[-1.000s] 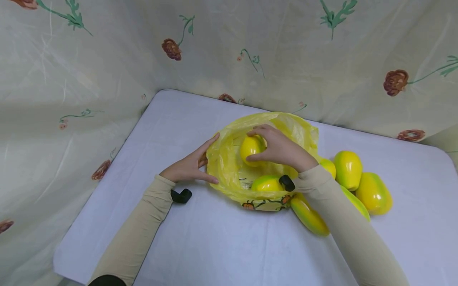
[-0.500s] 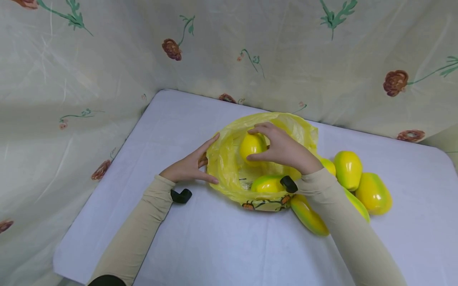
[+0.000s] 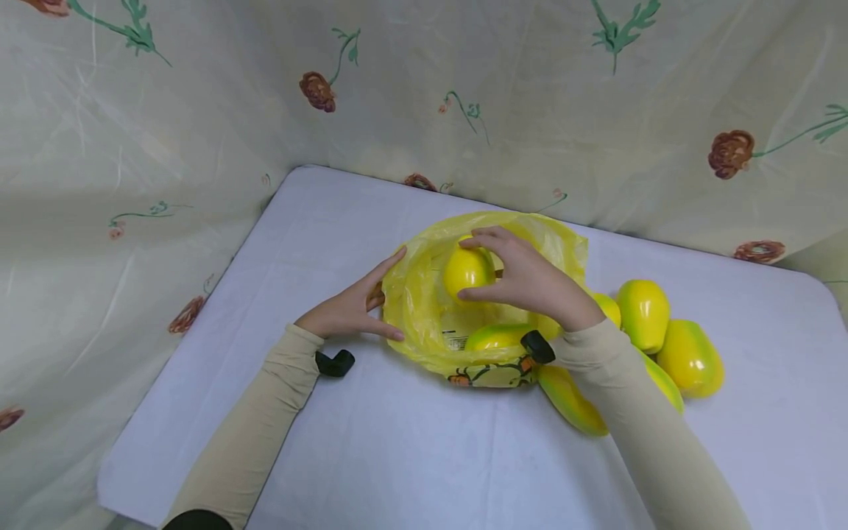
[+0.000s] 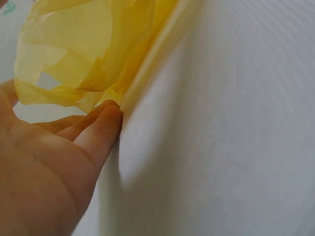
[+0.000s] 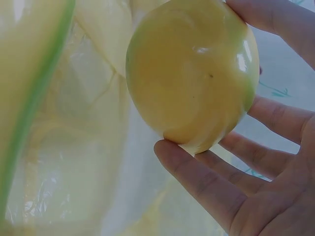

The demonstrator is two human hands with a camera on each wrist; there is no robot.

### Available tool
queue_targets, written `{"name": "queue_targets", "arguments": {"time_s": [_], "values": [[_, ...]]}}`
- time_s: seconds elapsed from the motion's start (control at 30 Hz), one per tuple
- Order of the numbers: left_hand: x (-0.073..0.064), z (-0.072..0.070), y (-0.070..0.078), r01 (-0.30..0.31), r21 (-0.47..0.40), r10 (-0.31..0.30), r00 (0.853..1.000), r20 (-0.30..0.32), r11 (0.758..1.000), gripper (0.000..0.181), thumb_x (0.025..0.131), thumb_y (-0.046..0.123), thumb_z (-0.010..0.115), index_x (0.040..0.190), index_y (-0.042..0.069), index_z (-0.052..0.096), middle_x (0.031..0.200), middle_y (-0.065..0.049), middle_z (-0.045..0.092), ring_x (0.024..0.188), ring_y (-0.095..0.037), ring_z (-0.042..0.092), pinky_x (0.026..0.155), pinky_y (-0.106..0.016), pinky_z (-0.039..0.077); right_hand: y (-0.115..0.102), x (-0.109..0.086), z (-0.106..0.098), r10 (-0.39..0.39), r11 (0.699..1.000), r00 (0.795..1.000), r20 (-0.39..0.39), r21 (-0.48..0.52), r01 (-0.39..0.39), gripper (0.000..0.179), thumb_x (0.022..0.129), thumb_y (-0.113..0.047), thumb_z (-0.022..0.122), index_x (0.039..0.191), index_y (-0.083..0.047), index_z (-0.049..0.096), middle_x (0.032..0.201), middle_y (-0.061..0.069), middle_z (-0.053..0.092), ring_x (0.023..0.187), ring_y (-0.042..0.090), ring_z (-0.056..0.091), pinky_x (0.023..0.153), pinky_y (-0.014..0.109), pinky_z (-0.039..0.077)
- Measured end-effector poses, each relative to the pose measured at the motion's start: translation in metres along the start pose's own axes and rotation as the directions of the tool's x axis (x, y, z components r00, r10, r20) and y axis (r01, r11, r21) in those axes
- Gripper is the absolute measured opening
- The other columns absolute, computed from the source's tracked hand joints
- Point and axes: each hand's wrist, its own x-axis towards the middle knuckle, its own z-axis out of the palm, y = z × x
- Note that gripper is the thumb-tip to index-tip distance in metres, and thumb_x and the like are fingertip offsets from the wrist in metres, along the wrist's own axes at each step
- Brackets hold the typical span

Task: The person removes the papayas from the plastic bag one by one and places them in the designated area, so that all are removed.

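Observation:
A yellow plastic bag (image 3: 414,324) stands with its mouth spread on the table. My right hand (image 3: 533,276) reaches into the mouth and grips a yellow mango (image 3: 467,271) between thumb and fingertips. The right wrist view shows the mango (image 5: 192,73) with its rounded end towards the camera. Lower in the bag lies a second mango (image 3: 493,336), partly hidden by the near rim. On the left, my left hand (image 3: 344,309) has its thumb and fingers spread against the bag's outside. Its fingertips touch the yellow film (image 4: 88,59) in the left wrist view.
Several more yellow-green mangoes lie right of the bag, among them an upright-looking one (image 3: 644,315), a larger one (image 3: 691,357) and one by the bag's near corner (image 3: 573,401). My right forearm partly covers some. A flowered curtain (image 3: 397,88) hangs behind the white-covered table (image 3: 411,464).
My right hand has shifted slightly right, still gripping the mango over the bag. The bag's far rim has sunk a little. My left hand has stayed in place.

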Motion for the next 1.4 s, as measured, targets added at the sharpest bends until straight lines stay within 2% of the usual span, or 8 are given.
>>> {"name": "queue_targets", "arguments": {"time_s": [0.53, 1.4], "values": [[0.0, 0.0, 0.0, -0.001, -0.017, 0.001, 1.0, 0.007, 1.0, 0.129, 0.077, 0.014, 0.093, 0.163, 0.049, 0.003, 0.174, 0.012, -0.002, 0.16, -0.019, 0.021, 0.13, -0.043, 0.028, -0.003, -0.018, -0.002, 0.001, 0.997, 1.0, -0.028, 0.078, 0.002, 0.077, 0.084, -0.038, 0.087, 0.15, -0.016, 0.053, 0.166, 0.01, 0.034, 0.149, 0.033, 0.038, 0.108, 0.052, 0.055], [0.0, -0.001, -0.002, -0.024, -0.031, 0.024, 0.999, 0.021, 0.999, 0.129, 0.078, 0.012, 0.092, 0.163, 0.049, 0.002, 0.174, 0.014, -0.002, 0.161, -0.019, 0.017, 0.131, -0.045, 0.027, -0.004, -0.044, -0.007, -0.017, 0.995, 0.998, -0.063, 0.095, 0.022, 0.076, 0.085, -0.037, 0.086, 0.15, -0.016, 0.053, 0.169, 0.006, 0.03, 0.151, 0.034, 0.036, 0.106, 0.052, 0.056]]}}
